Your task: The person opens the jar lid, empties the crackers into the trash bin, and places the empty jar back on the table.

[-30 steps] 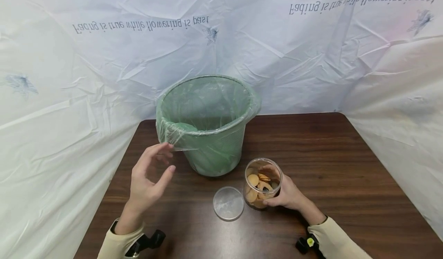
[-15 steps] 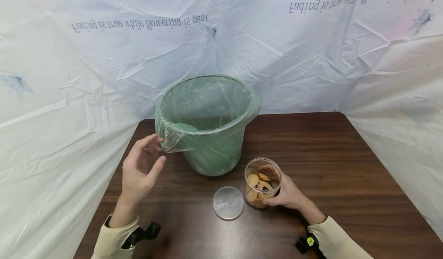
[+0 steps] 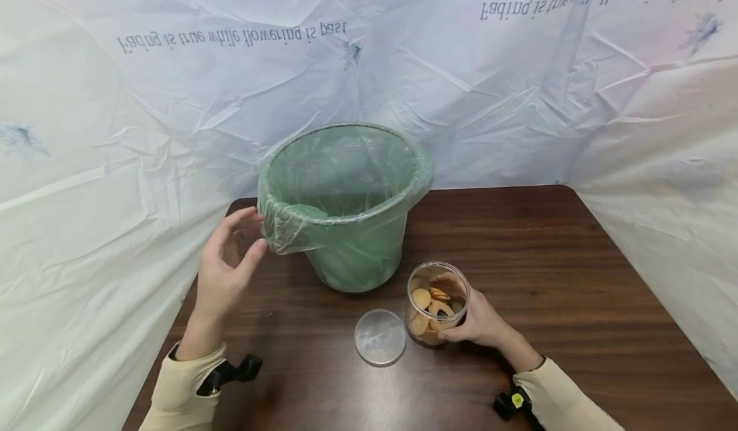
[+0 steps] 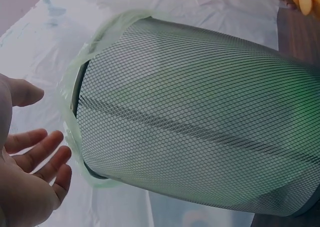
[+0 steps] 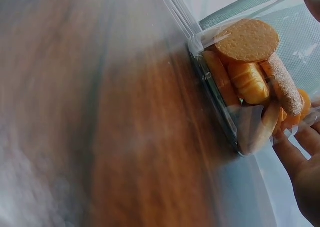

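A green mesh wastebasket point(image 3: 383, 252) stands at the back of the table, lined with a thin clear plastic bag point(image 3: 288, 235) folded over its rim. At the rim's left side is my left hand point(image 3: 225, 268), fingers bent loosely and thumb apart, fingertips right at the bag's edge. The left wrist view has this hand's fingers point(image 4: 42, 154) spread, with nothing between them and the thumb. My right hand point(image 3: 480, 321) grips a clear round jar point(image 3: 412, 319) from its right side. Several cookies point(image 5: 248, 40) of different shapes lie inside the lidless jar.
A clear round lid point(image 3: 380, 338) lies flat on the dark wooden table point(image 3: 548, 258), just left of the jar. White plastic sheeting point(image 3: 190, 98) with printed lettering hangs behind and at both sides. Each wrist wears a black camera strap point(image 3: 221, 376).
My left hand has moved left and away from me along the bag's edge, its fingertips now at the wastebasket's left side. The right hand and jar have stayed put.
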A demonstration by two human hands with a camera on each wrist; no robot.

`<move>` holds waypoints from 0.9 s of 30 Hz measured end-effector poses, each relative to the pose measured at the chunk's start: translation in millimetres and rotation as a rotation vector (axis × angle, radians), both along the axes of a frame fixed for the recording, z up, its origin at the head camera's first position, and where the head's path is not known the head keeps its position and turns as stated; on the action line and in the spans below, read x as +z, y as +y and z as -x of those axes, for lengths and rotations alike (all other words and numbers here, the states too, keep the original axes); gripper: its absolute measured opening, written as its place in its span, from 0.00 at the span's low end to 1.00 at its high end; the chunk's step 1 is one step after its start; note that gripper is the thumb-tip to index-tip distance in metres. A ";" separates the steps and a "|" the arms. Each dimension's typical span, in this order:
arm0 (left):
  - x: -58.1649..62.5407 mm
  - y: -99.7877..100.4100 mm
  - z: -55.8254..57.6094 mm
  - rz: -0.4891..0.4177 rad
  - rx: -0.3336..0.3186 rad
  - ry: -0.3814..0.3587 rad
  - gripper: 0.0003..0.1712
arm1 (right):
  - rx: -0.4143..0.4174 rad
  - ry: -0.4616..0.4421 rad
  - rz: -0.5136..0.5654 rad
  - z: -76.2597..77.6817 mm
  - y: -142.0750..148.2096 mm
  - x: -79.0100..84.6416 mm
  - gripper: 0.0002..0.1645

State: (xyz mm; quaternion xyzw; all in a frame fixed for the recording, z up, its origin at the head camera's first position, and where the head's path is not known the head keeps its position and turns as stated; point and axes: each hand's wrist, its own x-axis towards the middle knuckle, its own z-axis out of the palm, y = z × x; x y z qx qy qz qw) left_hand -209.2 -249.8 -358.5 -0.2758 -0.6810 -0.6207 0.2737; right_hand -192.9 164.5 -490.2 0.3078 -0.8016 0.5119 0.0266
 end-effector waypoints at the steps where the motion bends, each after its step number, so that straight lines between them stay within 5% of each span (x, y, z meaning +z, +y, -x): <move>1: 1.0 -0.6 0.9 -0.009 -0.001 -0.016 0.27 | -0.004 -0.003 -0.001 1.3 1.2 -4.0 0.57; 7: 5.0 -2.4 5.4 -0.022 -0.002 -0.053 0.26 | 0.007 0.002 0.018 11.4 9.7 -28.1 0.59; 27: 20.4 -1.4 25.3 -0.071 -0.011 -0.159 0.22 | 0.005 -0.011 0.030 11.0 9.1 -26.3 0.59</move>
